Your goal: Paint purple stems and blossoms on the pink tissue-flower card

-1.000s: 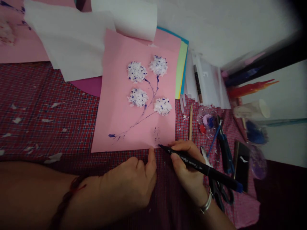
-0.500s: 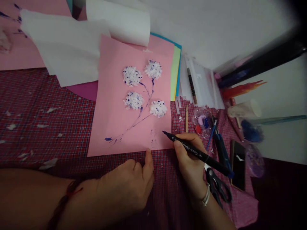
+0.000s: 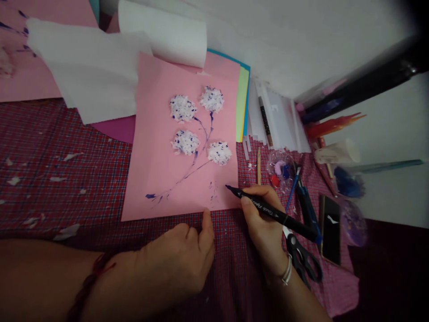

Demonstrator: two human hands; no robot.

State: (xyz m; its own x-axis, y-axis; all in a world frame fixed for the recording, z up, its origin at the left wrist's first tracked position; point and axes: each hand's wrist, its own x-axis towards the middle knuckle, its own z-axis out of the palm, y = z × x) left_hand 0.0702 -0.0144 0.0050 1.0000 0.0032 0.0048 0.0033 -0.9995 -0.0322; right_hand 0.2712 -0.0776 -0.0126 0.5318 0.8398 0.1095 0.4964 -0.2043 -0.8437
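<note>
A pink sheet (image 3: 161,170) lies on the red checked cloth (image 3: 67,179). It bears several white tissue flowers (image 3: 182,108) speckled blue, with thin purple stems. My right hand (image 3: 264,223) grips a black marker (image 3: 273,213), its tip over the sheet's lower right corner beside small purple marks. My left hand (image 3: 182,259) rests on the cloth just below the sheet's bottom edge, fingers curled, thumb tip touching the edge.
White paper sheets (image 3: 90,62) and a stack of coloured paper (image 3: 243,89) lie behind. To the right are scissors (image 3: 303,259), brushes (image 3: 295,188), a paint palette (image 3: 281,172), a wooden stick (image 3: 258,165), a black phone (image 3: 330,230) and a glue tube (image 3: 337,154). Paper scraps dot the cloth at left.
The marker tip rose from the sheet's bottom edge to its lower right corner. My left hand stayed in place. The view shifted a little.
</note>
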